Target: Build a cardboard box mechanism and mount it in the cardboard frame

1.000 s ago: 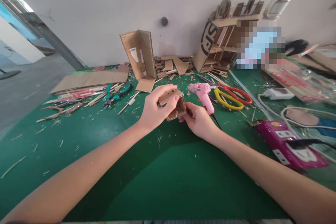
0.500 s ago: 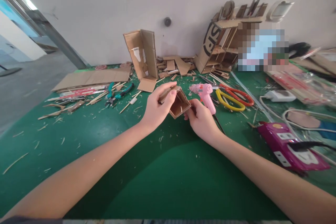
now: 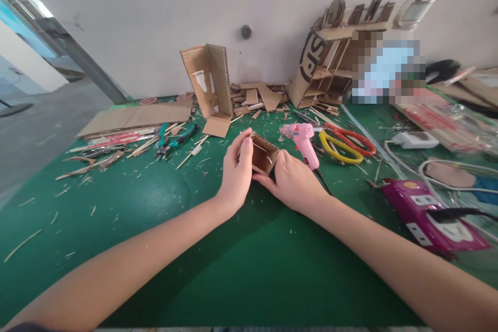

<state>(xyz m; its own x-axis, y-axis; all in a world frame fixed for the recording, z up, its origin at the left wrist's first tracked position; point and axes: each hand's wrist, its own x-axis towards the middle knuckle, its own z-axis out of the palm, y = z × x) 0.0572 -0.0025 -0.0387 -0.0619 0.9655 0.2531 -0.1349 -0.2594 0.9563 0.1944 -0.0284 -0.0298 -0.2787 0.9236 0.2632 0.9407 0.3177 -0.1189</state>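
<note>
A small open cardboard box [image 3: 264, 154] sits between both hands near the middle of the green mat [image 3: 241, 264], its open side facing up towards me. My left hand [image 3: 236, 176] presses its fingers against the box's left wall. Pressed to the box's right and near sides is my right hand [image 3: 290, 181], fingers curled around the corner. Both hands grip the box together.
A pink glue gun [image 3: 303, 141] lies just right of the box, with yellow and red scissors [image 3: 342, 142] beyond it. Teal pliers [image 3: 175, 140], cardboard sheets [image 3: 136, 114] and an upright cardboard piece [image 3: 208, 83] stand to the left and back. A purple power strip [image 3: 431, 215] lies at right.
The box was tilted up in the air with its opening sideways; both hands have turned it and lowered it towards the mat, opening now upward.
</note>
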